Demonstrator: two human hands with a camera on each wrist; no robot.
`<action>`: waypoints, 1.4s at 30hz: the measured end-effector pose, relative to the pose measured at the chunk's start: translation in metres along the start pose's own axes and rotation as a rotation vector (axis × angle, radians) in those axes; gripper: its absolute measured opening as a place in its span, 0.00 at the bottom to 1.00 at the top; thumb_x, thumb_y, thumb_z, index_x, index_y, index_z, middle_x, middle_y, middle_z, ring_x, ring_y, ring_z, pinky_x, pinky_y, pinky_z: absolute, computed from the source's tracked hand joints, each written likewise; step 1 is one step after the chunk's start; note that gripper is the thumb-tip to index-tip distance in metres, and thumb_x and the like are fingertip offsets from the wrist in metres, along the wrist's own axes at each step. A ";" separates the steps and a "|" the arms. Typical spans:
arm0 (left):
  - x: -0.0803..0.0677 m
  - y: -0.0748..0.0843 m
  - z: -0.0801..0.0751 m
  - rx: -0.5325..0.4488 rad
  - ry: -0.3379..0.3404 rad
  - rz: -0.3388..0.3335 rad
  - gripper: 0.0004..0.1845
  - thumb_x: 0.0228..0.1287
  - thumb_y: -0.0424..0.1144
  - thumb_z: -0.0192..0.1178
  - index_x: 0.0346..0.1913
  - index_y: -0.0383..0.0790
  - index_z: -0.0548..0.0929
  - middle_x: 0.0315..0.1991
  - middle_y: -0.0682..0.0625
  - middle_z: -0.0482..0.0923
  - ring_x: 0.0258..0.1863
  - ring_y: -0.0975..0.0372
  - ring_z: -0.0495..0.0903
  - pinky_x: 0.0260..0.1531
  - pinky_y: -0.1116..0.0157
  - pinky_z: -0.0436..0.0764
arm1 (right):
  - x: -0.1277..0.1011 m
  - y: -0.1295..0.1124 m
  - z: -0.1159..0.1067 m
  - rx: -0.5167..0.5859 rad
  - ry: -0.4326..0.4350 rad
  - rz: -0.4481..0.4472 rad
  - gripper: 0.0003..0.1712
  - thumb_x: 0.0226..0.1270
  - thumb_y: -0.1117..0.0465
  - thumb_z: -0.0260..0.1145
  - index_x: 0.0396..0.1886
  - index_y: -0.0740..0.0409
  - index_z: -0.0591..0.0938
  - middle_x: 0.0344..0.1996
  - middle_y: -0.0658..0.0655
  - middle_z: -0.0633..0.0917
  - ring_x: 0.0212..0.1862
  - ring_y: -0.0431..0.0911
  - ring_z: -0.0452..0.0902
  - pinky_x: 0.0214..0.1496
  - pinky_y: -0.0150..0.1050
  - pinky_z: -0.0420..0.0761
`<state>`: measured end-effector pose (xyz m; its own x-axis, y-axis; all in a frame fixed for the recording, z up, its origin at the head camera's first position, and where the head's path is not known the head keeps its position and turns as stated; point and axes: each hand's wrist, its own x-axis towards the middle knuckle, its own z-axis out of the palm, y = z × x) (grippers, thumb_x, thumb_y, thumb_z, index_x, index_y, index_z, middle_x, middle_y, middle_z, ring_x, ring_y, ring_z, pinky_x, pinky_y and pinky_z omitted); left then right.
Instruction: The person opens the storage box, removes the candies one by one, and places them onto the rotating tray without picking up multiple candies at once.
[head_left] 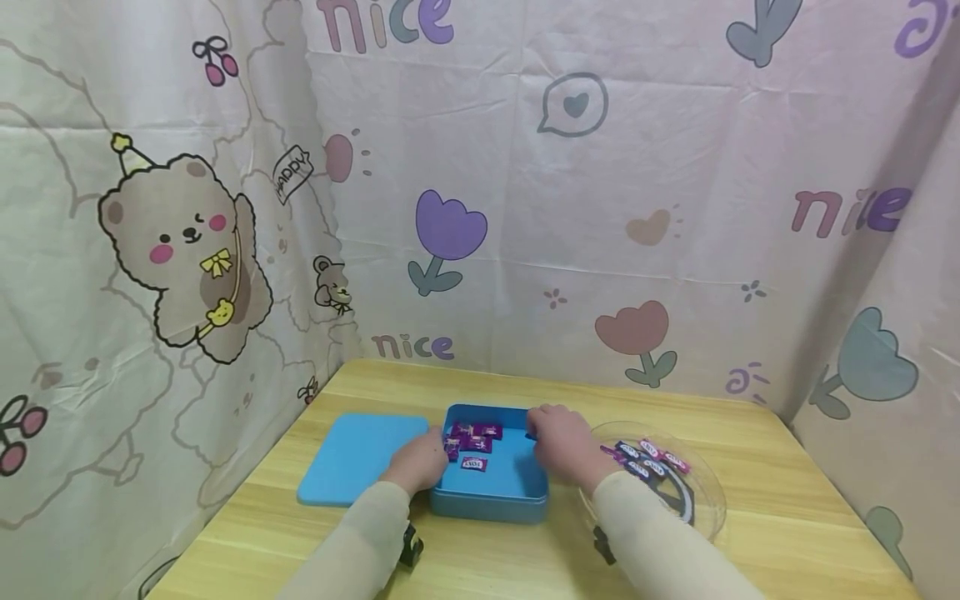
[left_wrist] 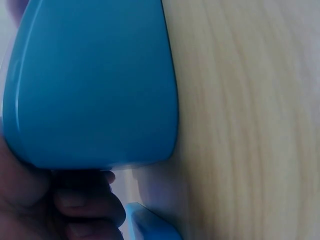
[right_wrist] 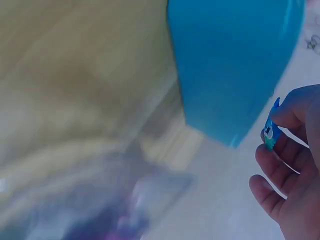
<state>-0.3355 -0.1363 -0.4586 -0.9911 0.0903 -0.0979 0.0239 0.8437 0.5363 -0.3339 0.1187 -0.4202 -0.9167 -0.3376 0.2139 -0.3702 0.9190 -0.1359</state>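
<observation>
A blue rectangular box (head_left: 491, 507) sits on the table with several purple-wrapped candies (head_left: 478, 444) in its left half. At its left wall, my left hand (head_left: 422, 461) holds the box by the side, with the thumb near the rim and the other fingers curled in the left wrist view. My right hand (head_left: 561, 440) is over the box's right rim. Between its thumb and fingers it pinches a small blue wrapped candy (right_wrist: 270, 131), seen best in the right wrist view.
Left of the box lies a flat blue lid (head_left: 360, 458). A clear round dish (head_left: 716, 508) on the right, partly behind the right forearm, holds several dark blue and pink candies (head_left: 648, 467). Patterned curtains (head_left: 525, 292) enclose the wooden table (head_left: 780, 492).
</observation>
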 end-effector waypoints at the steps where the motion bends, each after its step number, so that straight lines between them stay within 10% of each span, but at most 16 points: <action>1: 0.000 0.000 0.000 -0.004 -0.001 -0.002 0.26 0.76 0.35 0.47 0.73 0.30 0.65 0.67 0.35 0.72 0.65 0.42 0.71 0.63 0.37 0.68 | -0.003 0.006 -0.002 -0.004 0.011 0.000 0.09 0.60 0.65 0.71 0.37 0.48 0.82 0.33 0.47 0.81 0.37 0.46 0.74 0.44 0.46 0.80; 26: -0.001 0.000 0.000 0.011 0.002 -0.009 0.27 0.75 0.33 0.48 0.73 0.28 0.64 0.69 0.34 0.70 0.66 0.42 0.70 0.63 0.38 0.67 | -0.097 0.142 -0.024 0.098 -0.027 0.200 0.19 0.45 0.75 0.66 0.41 0.58 0.80 0.35 0.53 0.84 0.39 0.52 0.81 0.43 0.58 0.82; 42: -0.003 0.000 0.001 -0.005 0.000 -0.003 0.27 0.75 0.34 0.47 0.73 0.29 0.65 0.68 0.35 0.71 0.62 0.45 0.73 0.62 0.38 0.68 | -0.113 0.159 -0.012 0.080 -0.083 0.234 0.19 0.48 0.73 0.69 0.42 0.57 0.81 0.37 0.57 0.85 0.38 0.52 0.80 0.39 0.56 0.82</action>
<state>-0.3329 -0.1359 -0.4588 -0.9911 0.0884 -0.0997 0.0208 0.8414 0.5400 -0.2878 0.3056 -0.4547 -0.9867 -0.1367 0.0880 -0.1547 0.9559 -0.2495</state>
